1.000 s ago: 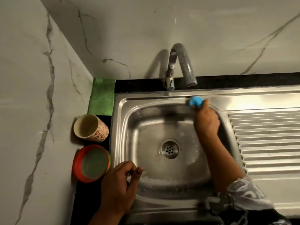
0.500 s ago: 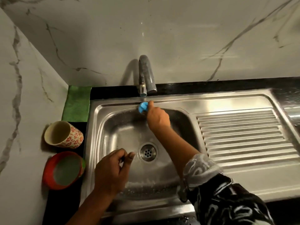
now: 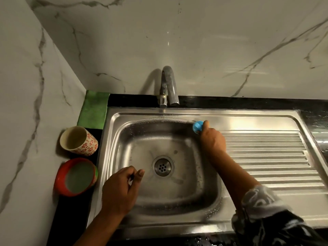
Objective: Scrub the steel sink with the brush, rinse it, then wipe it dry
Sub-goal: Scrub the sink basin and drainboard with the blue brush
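The steel sink fills the middle, its basin wet and streaked with foam around the drain. My right hand is closed around a blue brush, whose blue end shows at the basin's back right corner; the bristles are hidden under my hand. My left hand hovers over the basin's front left part, fingers loosely curled with the thumb touching a fingertip, nothing in it. A folded green cloth lies on the counter at the sink's back left corner.
The tap stands behind the basin, no water running. A floral cup and a red bowl sit left of the sink against the marble wall. The ribbed drainboard lies to the right, edged by black counter.
My right hand slid the brush along the basin's back edge, from the right to the middle under the tap and back to the right corner. My left hand stayed put.
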